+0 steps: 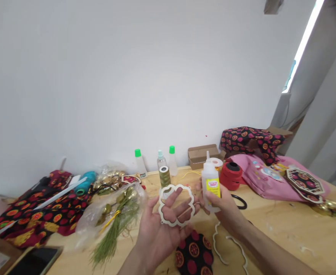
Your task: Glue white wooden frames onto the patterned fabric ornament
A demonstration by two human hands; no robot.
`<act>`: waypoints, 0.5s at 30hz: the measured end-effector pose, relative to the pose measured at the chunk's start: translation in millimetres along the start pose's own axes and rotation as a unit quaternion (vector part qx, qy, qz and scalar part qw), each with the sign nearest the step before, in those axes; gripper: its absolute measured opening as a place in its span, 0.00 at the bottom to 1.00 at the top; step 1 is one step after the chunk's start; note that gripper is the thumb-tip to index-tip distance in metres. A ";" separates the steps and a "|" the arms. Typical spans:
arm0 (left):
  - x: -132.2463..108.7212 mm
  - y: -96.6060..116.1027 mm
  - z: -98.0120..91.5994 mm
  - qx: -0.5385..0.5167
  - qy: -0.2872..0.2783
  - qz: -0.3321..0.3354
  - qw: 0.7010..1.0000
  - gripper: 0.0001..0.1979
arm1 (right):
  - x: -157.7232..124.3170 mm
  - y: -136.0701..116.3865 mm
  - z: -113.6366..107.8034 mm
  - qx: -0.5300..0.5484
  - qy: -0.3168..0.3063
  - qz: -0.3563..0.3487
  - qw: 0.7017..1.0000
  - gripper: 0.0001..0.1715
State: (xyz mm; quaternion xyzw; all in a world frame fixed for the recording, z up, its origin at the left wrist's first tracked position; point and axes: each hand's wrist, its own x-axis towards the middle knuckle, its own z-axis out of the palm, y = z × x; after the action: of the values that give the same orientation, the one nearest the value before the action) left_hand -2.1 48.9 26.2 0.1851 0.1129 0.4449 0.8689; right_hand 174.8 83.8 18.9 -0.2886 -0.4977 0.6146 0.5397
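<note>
In the middle of the head view, my left hand (162, 240) is palm up and holds a thin, cream scalloped frame (192, 208). Its fingers show through the frame's opening. My right hand (227, 204) grips an upright glue bottle (213, 187) with a yellow and pink label and a pointed nozzle, just right of the frame. Below both hands lies a scalloped piece of dark patterned fabric (194, 250). Wavy cream strips (238, 244) rest on the table beside it, under my right forearm.
Green-capped bottles (140, 163), a thread spool (164, 176) and an open cardboard box (202, 156) stand along the wall. To the right are a red spool (232, 176) and a pink bag (250, 175). Green tassels (113, 229), patterned cloth (56, 214) and a phone (34, 261) lie left.
</note>
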 end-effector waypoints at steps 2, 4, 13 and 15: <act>-0.3 -8.0 -2.7 0.004 0.006 -0.009 1.000 0.23 | -2.6 -1.3 6.8 -0.025 -0.005 0.041 0.999 0.22; -2.1 -13.0 -4.9 0.017 0.023 -0.015 0.999 0.24 | -6.1 -3.4 11.9 -0.055 0.009 0.072 0.996 0.21; -7.1 -3.8 -8.5 0.321 0.228 0.134 0.909 0.26 | -7.0 -5.5 11.8 -0.088 0.102 0.081 0.988 0.17; -11.3 -4.7 -6.7 0.494 0.249 0.253 0.794 0.32 | -5.2 -5.6 10.4 -0.102 0.118 0.077 0.985 0.16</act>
State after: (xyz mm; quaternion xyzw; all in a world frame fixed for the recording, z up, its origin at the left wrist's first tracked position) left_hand -7.7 38.6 18.5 0.4944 0.4785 0.5634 0.4574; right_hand 169.0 75.3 26.7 -0.4505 -0.4669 0.5617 0.5134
